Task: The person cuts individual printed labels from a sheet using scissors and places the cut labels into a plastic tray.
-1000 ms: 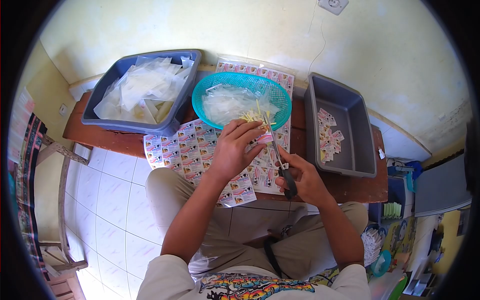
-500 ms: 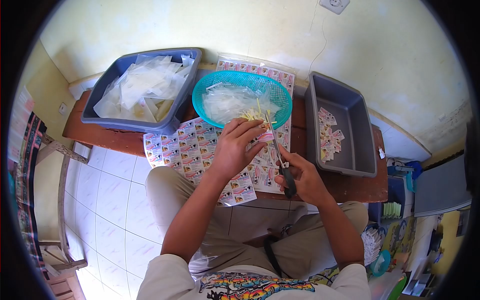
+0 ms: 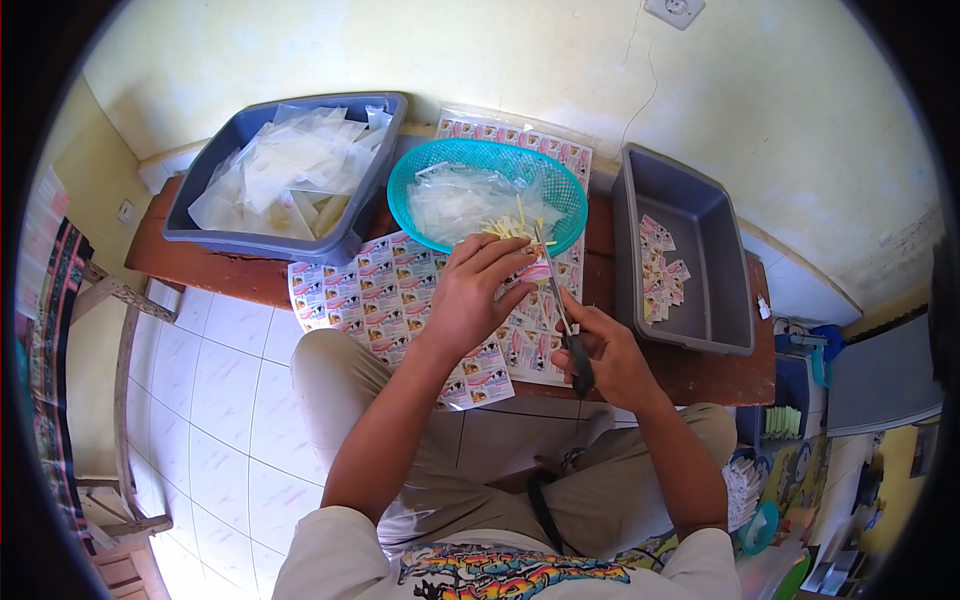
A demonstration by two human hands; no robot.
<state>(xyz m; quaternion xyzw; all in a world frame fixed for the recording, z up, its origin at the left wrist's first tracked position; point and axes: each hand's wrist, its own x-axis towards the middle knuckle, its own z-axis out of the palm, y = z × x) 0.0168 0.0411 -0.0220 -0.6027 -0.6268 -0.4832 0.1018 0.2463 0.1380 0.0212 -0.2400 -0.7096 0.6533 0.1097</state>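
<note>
The left forearm [image 3: 390, 430] and right forearm [image 3: 682, 450] angle forward and inward. The left hand [image 3: 472, 292], back upward, pinches between extended fingers [image 3: 492, 256] and thumb [image 3: 515, 298]. Near it, the right hand [image 3: 612, 358] curls in a grip, its lower fingers apparently folded, though partly hidden.

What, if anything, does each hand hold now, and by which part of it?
The right hand holds silver metal scissors with black handles, by the handles. The left hand pinches a small, colourfully printed paper label by its left side.
</note>
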